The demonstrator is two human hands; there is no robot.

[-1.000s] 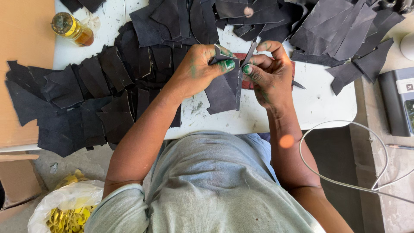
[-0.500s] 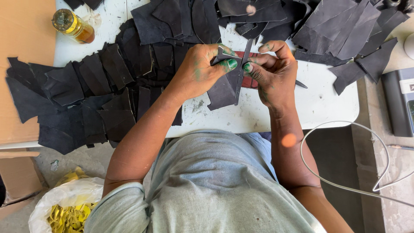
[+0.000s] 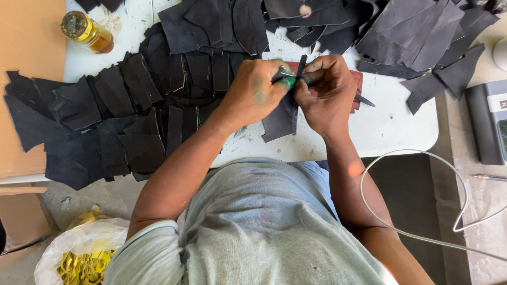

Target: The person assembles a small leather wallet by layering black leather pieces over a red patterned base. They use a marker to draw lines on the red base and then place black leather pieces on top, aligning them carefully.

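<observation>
Left hand point(image 3: 253, 95) and right hand point(image 3: 327, 92) meet above the white tabletop point(image 3: 391, 126), both grips clenched on one black leather piece point(image 3: 282, 119), which hangs between them. Cut pieces point(image 3: 132, 121) lie alongside.

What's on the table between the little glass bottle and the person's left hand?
In the head view, overlapping black leather pieces cover most of the white table between the glass bottle and the left hand.
</observation>
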